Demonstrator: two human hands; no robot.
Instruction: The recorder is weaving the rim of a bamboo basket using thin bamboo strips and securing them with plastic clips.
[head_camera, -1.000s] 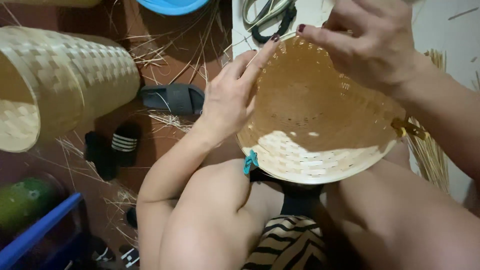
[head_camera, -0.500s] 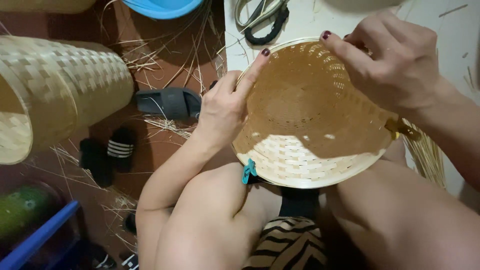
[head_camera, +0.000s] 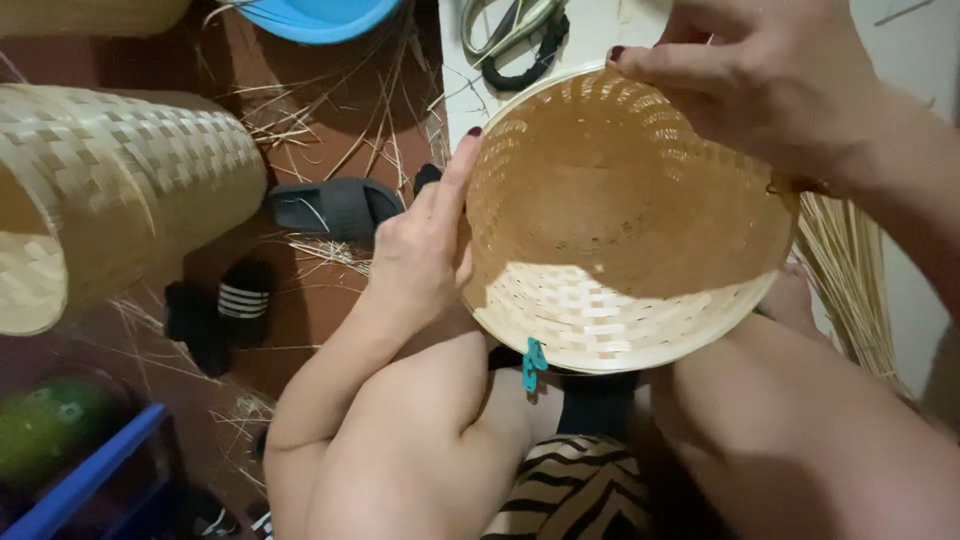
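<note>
A round woven bamboo basket (head_camera: 620, 230) rests tilted on my lap, its open inside facing up at me. My left hand (head_camera: 420, 250) grips its left rim, thumb stretched up along the edge. My right hand (head_camera: 760, 80) holds the far right rim from above, fingers curled over the edge. A small teal clip (head_camera: 533, 362) hangs at the basket's near rim, by my knee.
A large woven bamboo cylinder (head_camera: 110, 200) lies on its side at left. Dark sandals (head_camera: 335, 208) and loose straw lie on the red-brown floor. Scissors (head_camera: 510, 35) and a blue basin (head_camera: 315, 15) lie at the top. Bamboo strips (head_camera: 850, 280) lie at right, a blue crate edge (head_camera: 80, 480) at bottom left.
The basket has turned and dropped lower in view, showing more of its inside. My right hand slid along the far rim; my left hand kept its hold on the left rim.
</note>
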